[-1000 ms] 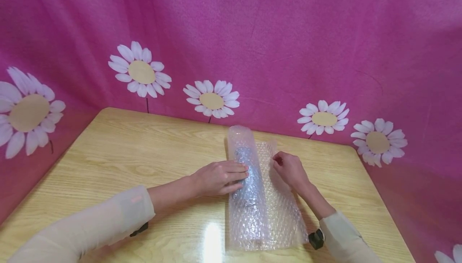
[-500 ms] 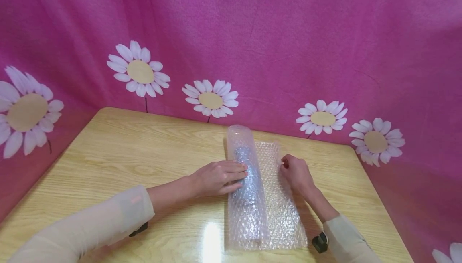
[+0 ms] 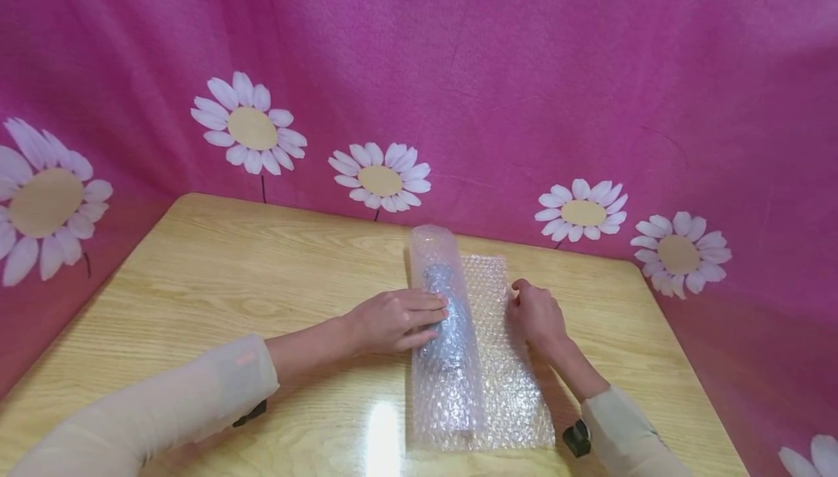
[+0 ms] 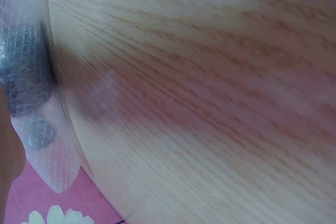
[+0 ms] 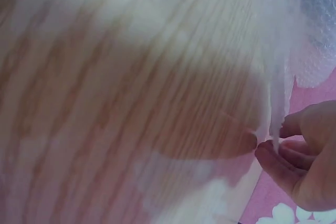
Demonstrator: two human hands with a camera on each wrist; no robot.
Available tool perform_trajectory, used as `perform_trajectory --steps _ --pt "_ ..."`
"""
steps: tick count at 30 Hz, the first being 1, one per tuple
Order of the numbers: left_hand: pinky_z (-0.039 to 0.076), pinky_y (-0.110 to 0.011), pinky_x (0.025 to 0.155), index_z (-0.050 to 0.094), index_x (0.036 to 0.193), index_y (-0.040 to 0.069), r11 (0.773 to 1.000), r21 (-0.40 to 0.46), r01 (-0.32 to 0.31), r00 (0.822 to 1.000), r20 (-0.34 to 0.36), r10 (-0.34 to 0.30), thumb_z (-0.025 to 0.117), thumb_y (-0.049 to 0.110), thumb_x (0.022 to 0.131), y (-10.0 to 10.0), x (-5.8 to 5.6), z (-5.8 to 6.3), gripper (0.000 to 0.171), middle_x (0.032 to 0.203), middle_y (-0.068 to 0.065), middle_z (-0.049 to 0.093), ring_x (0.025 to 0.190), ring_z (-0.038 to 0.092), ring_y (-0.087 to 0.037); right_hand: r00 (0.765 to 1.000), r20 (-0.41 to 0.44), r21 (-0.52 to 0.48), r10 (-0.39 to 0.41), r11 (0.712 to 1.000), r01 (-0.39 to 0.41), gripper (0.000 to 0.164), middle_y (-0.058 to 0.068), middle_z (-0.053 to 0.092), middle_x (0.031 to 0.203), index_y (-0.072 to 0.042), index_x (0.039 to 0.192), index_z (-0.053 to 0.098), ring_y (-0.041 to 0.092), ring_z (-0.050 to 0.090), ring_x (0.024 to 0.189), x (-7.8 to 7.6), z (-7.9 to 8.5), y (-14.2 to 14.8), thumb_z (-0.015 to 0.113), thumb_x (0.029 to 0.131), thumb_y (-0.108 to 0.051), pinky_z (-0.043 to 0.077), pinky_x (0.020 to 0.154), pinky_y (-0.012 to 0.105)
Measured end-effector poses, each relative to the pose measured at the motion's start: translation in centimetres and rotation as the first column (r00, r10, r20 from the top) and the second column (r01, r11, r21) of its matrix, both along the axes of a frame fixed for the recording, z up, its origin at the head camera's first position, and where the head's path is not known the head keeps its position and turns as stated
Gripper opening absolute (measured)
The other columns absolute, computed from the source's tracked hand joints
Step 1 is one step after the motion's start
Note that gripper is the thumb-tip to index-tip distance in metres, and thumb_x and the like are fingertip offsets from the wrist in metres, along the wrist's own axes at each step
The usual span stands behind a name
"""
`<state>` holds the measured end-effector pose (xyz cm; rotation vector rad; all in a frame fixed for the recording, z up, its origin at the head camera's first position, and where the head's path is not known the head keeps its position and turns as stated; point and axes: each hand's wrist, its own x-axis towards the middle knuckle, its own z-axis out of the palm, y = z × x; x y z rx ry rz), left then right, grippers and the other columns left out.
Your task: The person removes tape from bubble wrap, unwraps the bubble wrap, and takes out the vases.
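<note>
In the head view, a length of clear bubble wrap (image 3: pixel 474 397) is laid on the wood-grained bench (image 3: pixel 281 266), right of centre, with its far end brought up to the far edge. Its left part is rolled into a thick tube around a bluish-grey object (image 3: pixel 456 331), seen only dimly through the layers, while its right part is spread as a loose flap (image 3: pixel 507 368). The top of the tube is touched from the left by the left hand (image 3: pixel 393 323), its grip relaxed, the fingers laid nearly straight and nothing clasped. The right edge of the flap is met toward its far end by the right hand (image 3: pixel 538 315). Pale sleeves (image 3: pixel 196 393) are worn on both arms. A magenta curtain (image 3: pixel 458 62) printed with white daisies (image 3: pixel 252 128) is hung beyond the bench. In the left wrist view, the object is shown darker through the wrap, with a narrower grey part toward the far end; the left fingertips are hidden there. In the right wrist view, the edge of the wrap is pinched between thumb and fingers by the right grip and held slightly raised, with a shadow cast on the bench beside it.
</note>
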<state>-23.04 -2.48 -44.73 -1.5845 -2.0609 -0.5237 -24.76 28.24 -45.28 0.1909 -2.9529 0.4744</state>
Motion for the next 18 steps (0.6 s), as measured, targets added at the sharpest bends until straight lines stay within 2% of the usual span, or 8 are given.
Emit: perform_trajectory --steps 4,8,10,14,18 --pt "0.041 -0.029 0.106 0.071 0.122 0.005 1.0 -0.003 0.001 1.0 0.002 -0.001 0.074 0.022 0.091 0.2 0.0 0.0 0.036 0.126 -0.009 0.067 0.121 0.061 -0.02 0.999 -0.044 0.033 0.002 0.999 0.0 0.023 0.022 0.068 0.093 0.008 0.11 0.064 0.033 0.065 0.074 0.4 0.0 0.0 0.064 0.09 -0.003 0.056 0.065 0.05" --pt "0.041 -0.029 0.106 0.071 0.122 0.005 1.0 -0.008 0.001 1.0 0.005 -0.001 0.074 0.023 0.091 0.2 0.0 0.1 0.036 0.126 -0.009 0.067 0.121 0.061 -0.02 0.99 -0.133 0.017 0.041 0.999 -0.039 0.025 0.026 0.063 0.11 0.008 0.109 0.066 0.041 0.064 0.093 1.0 0.5 -0.4 0.065 0.09 -0.008 0.055 0.08 0.054" --pt "0.041 -0.03 0.106 0.071 0.123 0.005 1.0 -0.009 0.001 1.0 0.008 -0.001 0.074 0.023 0.091 0.1 0.0 0.1 0.036 0.127 -0.008 0.067 0.121 0.061 -0.02 0.987 -0.148 -0.019 0.059 0.998 -0.062 0.025 0.026 0.062 0.117 0.007 0.11 0.067 0.042 0.063 0.101 1.4 1.1 -0.9 0.065 0.091 -0.01 0.053 0.086 0.055" --pt "0.042 -0.031 0.105 0.071 0.123 0.005 1.0 -0.007 -0.001 1.0 0.003 0.001 0.074 0.023 0.09 0.0 0.0 0.1 0.037 0.127 -0.009 0.067 0.121 0.061 -0.02 0.995 -0.074 -0.133 0.074 0.988 -0.083 0.029 0.024 0.061 0.123 0.004 0.116 0.067 0.04 0.062 0.108 2.4 2.3 -2.4 0.065 0.093 -0.014 0.051 0.09 0.055" --pt "0.043 -0.033 0.106 0.071 0.123 0.005 1.0 -0.005 -0.001 1.0 0.005 0.001 0.074 0.022 0.09 0.1 -0.1 0.0 0.038 0.127 -0.01 0.066 0.121 0.061 -0.021 0.996 0.019 -0.261 0.085 0.962 -0.077 0.035 0.022 0.061 0.127 0.003 0.125 0.064 0.039 0.063 0.109 3.5 2.9 -3.7 0.065 0.095 -0.017 0.053 0.089 0.052"
